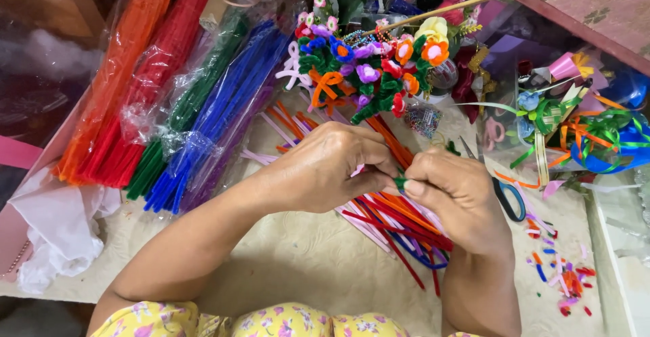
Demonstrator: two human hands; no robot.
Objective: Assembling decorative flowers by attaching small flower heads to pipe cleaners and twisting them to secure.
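My left hand [325, 167] and my right hand [460, 198] meet above a cream mat, fingertips pinched together on a small green pipe cleaner piece [401, 183]; a bit of pink shows between the left fingers. Under both hands lies a loose pile of pipe cleaners [399, 222] in red, orange, pink and blue. Just beyond the hands rests a cluster of finished pipe-cleaner flowers [379, 73] in orange, purple, red and green.
Plastic bags of orange [118, 73], red [145, 100], green [186, 107] and blue pipe cleaners [220, 113] lie at left. Scissors [504, 198] rest right of my hands. Cut scraps [562, 279] litter the mat. Ribbons and a blue bow [596, 144] sit at right, white tissue [57, 228] at left.
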